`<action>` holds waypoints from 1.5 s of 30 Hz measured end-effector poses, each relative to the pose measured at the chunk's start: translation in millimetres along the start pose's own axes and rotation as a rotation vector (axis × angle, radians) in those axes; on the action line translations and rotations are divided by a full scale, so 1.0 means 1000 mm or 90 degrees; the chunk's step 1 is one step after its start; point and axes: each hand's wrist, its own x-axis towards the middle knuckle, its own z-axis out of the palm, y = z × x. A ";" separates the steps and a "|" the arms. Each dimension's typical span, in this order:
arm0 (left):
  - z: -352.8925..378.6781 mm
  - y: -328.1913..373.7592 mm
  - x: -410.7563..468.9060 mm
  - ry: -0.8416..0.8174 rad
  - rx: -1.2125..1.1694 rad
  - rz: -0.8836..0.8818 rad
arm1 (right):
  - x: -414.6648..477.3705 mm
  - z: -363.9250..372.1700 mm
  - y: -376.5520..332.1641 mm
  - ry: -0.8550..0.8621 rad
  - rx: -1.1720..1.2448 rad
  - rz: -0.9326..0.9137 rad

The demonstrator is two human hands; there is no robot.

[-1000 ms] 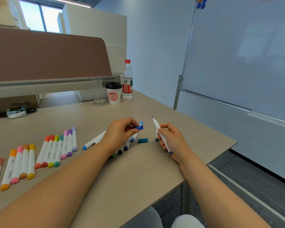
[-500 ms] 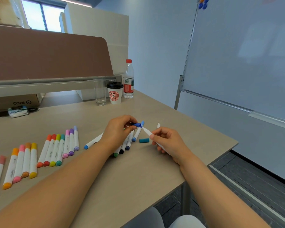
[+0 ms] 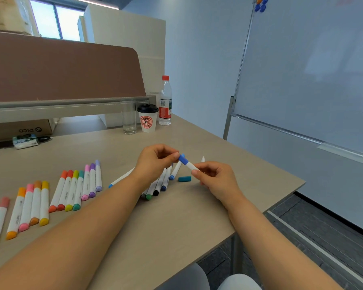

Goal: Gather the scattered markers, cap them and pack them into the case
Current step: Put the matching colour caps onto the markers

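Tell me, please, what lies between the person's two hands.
In the head view, a blue-capped white marker spans the gap: left hand pinching the cap, right hand holding the barrel.

I count thirteen capped markers [image 3: 72, 191] in rows, one blue marker [image 3: 188, 164] aloft, one loose teal cap [image 3: 184, 178], one glass [image 3: 129, 117], one paper cup [image 3: 147, 120], one bottle [image 3: 165, 103]; the heap [image 3: 158, 186] I cannot count.

Left forearm [image 3: 82, 227] and right forearm [image 3: 266, 233] are bare. Both reach in over the near edge of the table [image 3: 176, 222] and converge toward its right edge. Left hand [image 3: 155, 162]: fingers curled, thumb and forefinger pinching the blue cap [image 3: 184, 160]. Right hand [image 3: 216, 181]: just beside the left, fingers curled, fingertips [image 3: 195, 172] pinching the white marker barrel [image 3: 191, 165] directly below that cap. The two hands are not touching each other.
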 end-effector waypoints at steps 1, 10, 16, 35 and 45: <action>0.001 0.001 0.000 0.003 -0.011 0.000 | 0.000 0.000 0.000 0.006 0.003 -0.005; 0.005 -0.001 0.000 0.016 0.002 0.000 | -0.001 0.004 -0.002 0.005 0.011 -0.009; 0.006 -0.002 0.005 0.047 0.043 -0.006 | 0.003 0.006 -0.002 -0.019 -0.025 -0.008; 0.006 -0.024 0.012 -0.236 0.697 0.237 | 0.101 0.032 -0.001 -0.075 -0.460 0.238; 0.016 -0.023 0.010 -0.133 0.761 0.200 | 0.093 0.002 0.001 -0.002 -0.444 0.191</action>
